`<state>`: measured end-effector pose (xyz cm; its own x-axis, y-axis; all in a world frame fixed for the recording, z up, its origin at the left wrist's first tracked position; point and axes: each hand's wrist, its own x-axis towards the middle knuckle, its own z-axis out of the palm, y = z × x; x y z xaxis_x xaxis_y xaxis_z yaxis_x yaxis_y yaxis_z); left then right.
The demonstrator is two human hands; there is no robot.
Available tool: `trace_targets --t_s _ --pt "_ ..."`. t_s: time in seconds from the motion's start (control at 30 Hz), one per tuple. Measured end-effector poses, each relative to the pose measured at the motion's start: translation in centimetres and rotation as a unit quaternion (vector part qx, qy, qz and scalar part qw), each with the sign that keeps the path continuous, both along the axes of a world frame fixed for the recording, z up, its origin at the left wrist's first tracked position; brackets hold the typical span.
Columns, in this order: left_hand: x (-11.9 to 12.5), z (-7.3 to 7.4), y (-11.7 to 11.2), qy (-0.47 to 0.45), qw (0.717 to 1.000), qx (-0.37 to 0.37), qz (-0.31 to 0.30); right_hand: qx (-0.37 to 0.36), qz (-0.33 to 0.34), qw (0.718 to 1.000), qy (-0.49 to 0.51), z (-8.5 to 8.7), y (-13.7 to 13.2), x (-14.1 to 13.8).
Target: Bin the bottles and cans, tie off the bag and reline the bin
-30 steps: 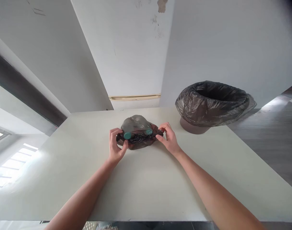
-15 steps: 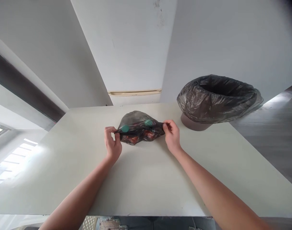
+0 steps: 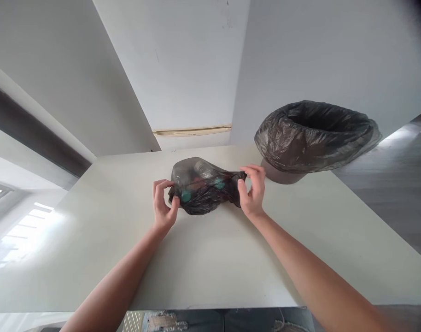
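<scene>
A thin black plastic bag (image 3: pixel 203 203) lies on the table in front of me. Through its film I make out green round caps and reddish pieces, with clear, crinkled shapes, perhaps plastic bottles, toward the back. My left hand (image 3: pixel 164 203) is at the bag's left end, its curled fingers and thumb on the gathered film. At the right end, my right hand (image 3: pixel 254 191) has a bunched corner of the bag between thumb and fingers. Exactly what lies inside is blurred by the dark film.
To the right, a brown bin (image 3: pixel 283 175) lined with a wide black bin bag (image 3: pixel 293 143) stands at the far edge of the white table (image 3: pixel 210 263). Behind the table is a white door-like panel with a cream handle (image 3: pixel 193 131).
The bag's front film has come down and bunched toward me, and the clear shapes at its back now show. Both hands have opened their grip somewhat, and the right has shifted slightly right.
</scene>
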<state>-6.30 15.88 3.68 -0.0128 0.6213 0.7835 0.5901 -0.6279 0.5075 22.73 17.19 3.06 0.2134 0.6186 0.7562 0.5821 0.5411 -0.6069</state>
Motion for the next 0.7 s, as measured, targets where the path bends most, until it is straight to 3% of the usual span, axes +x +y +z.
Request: trace_targets --t_s 0.1,0.2,0.37,0.5,0.7 --pt "0.1 -0.2 0.0 0.032 0.999 0.010 -0.008 0.089 0.095 0.965 -0.228 1.2 -0.9 0.0" --pt "0.1 -0.3 0.0 0.034 0.999 -0.007 0.016 0.091 0.137 0.927 -0.336 1.5 -1.3 -0.4" --pt "-0.2 -0.2 0.2 0.029 0.998 0.003 0.062 0.115 0.079 0.947 -0.289 1.7 -1.1 -0.7" --pt "-0.1 -0.3 0.3 0.043 0.998 0.022 0.044 0.096 0.019 0.972 -0.212 1.8 -1.1 -0.5" --pt "-0.4 0.0 0.3 0.021 0.996 0.056 0.066 0.077 -0.117 0.976 -0.165 1.5 -0.4 0.1"
